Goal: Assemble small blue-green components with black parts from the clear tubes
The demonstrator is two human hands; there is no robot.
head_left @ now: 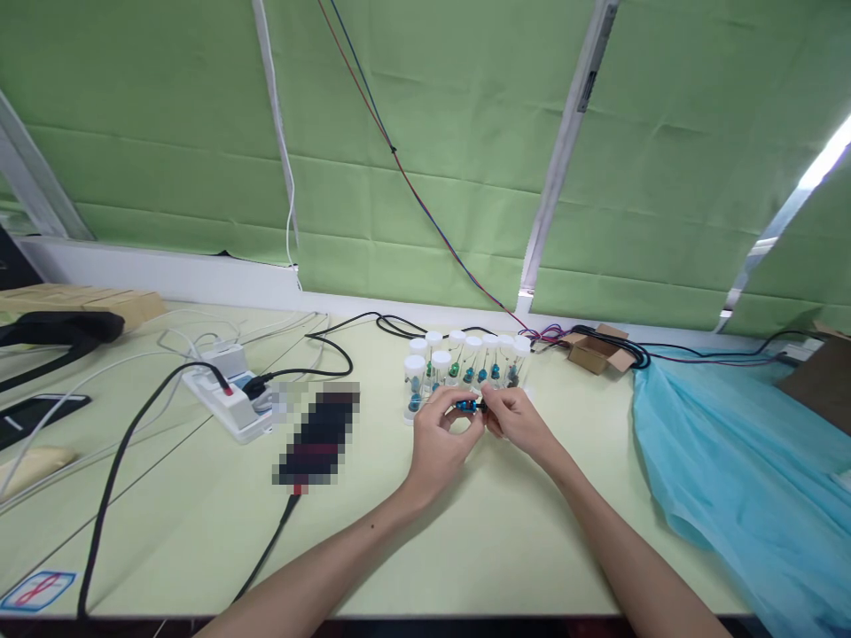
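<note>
In the head view, the left hand (440,443) curls its fingertips round a small blue-and-black part (468,406); the right hand (522,425) pinches its black end, just before white-capped tubes (472,353) on the bench (525,540). This looks like two-handed fine handling, calling for a steady grip. No brand or writing is legible; the corner sticker (38,591) shows a red looped mark.

A small blue-and-black part (465,405) is held by the fingertips of the left hand (437,440) and the right hand (521,420). White-capped clear tubes (472,348) are clustered on the far side. A power strip (230,406) is placed to the left, and a blue sheet (708,452) is spread to the right.
</note>
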